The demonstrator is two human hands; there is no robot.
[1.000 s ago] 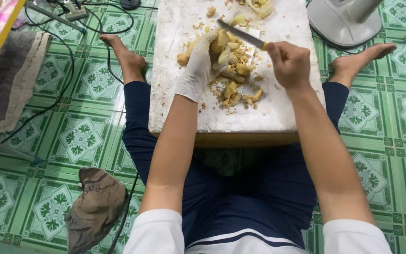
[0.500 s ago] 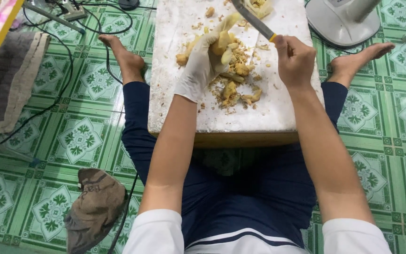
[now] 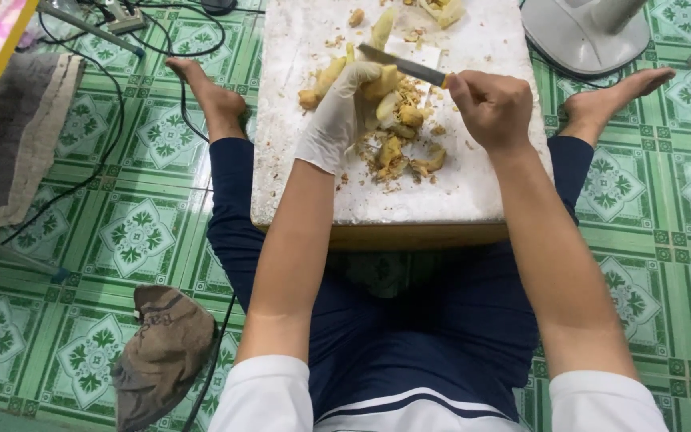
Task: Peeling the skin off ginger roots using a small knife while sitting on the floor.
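**Remote operator:** Since half a second back, the knife [image 3: 403,65] has dropped from its raised tilt; its blade now lies across the yellow root piece [image 3: 325,78], above the scrap pile on the chopping block [image 3: 441,192].

**Second operator:** Count the hands for me, and what they grip.

**Remote operator:** I see two. Left hand [image 3: 337,112], in one white glove, has its fingers curled closed around that root piece, near the far middle of the block. Right hand [image 3: 493,108], bare, is a shut fist on the knife handle, just right of the pile.

**Second operator:** And on the block?

**Remote operator:** One knife, one loose heap of peelings and cut bits [image 3: 397,148] at the block's centre; I cannot count the pieces. More scraps [image 3: 439,10] sit at its far edge.

**Second operator:** Around the block?

**Remote operator:** Two bare feet, one either side. One fan base [image 3: 585,36] beyond its right corner, one brown cap [image 3: 161,352] on the green tiles near-left of it, one grey mat [image 3: 13,136] far left.
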